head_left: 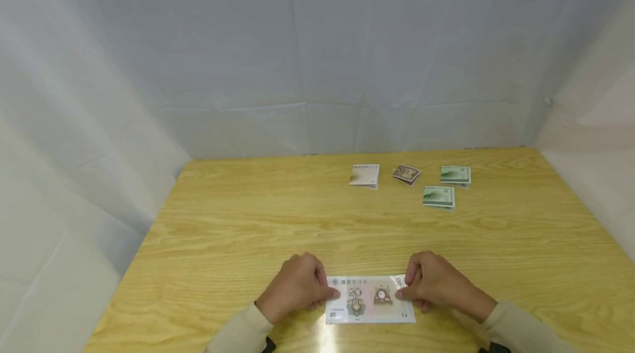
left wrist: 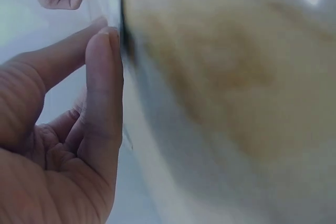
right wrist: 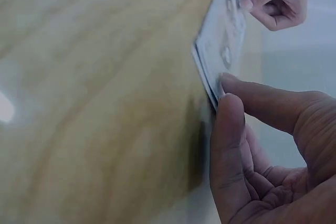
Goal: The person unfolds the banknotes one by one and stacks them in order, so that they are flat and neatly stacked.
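Note:
A white play banknote [head_left: 369,309] marked 20 is stretched flat between both hands near the table's front, printed side up. On its left end the left hand [head_left: 299,285] pinches the edge, thumb on top. The right hand [head_left: 436,285] pinches the opposite end the same way. From the right wrist view, the banknote [right wrist: 219,43] shows more than one layer along its edge, between thumb and forefinger of the right hand [right wrist: 262,140]. In the left wrist view, the left hand's [left wrist: 68,114] thumb and forefinger tips meet at the note's edge.
Toward the back of the wooden table [head_left: 238,204] lie several folded notes: a whitish one [head_left: 364,175], a small brown one [head_left: 406,173], and two green ones, one farther back [head_left: 455,174] and one nearer [head_left: 439,196]. White sheeting [head_left: 297,66] surrounds the table's back and sides.

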A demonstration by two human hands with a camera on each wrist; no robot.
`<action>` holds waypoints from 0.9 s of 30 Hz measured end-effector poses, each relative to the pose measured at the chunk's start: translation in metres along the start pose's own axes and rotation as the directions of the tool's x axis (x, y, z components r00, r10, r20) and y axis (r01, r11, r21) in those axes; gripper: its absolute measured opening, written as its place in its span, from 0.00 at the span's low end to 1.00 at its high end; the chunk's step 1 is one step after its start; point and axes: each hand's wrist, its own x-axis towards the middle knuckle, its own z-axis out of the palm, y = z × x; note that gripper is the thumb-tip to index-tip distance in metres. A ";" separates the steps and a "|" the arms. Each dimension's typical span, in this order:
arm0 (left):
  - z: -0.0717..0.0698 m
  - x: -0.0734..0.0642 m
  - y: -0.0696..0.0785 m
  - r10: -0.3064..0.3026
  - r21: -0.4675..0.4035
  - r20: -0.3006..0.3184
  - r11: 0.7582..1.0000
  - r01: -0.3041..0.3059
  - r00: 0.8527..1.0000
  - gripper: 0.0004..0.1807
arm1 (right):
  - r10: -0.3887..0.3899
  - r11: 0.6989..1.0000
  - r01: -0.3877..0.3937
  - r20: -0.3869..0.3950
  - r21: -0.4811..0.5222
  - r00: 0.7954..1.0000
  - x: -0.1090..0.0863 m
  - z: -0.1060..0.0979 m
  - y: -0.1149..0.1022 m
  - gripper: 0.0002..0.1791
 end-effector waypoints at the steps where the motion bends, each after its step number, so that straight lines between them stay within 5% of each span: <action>1: -0.002 0.001 0.001 0.012 0.002 -0.004 1.000 -0.012 1.000 0.15 | -0.017 1.000 0.017 -0.002 -0.004 1.000 0.001 -0.002 -0.001 0.19; 8: -0.017 0.010 0.002 0.071 0.057 -0.077 0.996 -0.066 0.994 0.10 | -0.137 0.985 0.124 -0.109 -0.122 0.984 0.027 -0.019 -0.013 0.12; 14: -0.023 0.021 0.003 0.093 0.046 -0.117 0.995 -0.089 0.989 0.07 | -0.256 0.927 0.178 -0.208 -0.331 0.944 0.061 -0.031 -0.021 0.07; 27: -0.029 0.049 -0.003 0.026 -0.072 -0.165 0.997 -0.038 0.986 0.11 | -0.345 0.857 0.186 -0.266 -0.482 0.900 0.120 -0.039 -0.028 0.26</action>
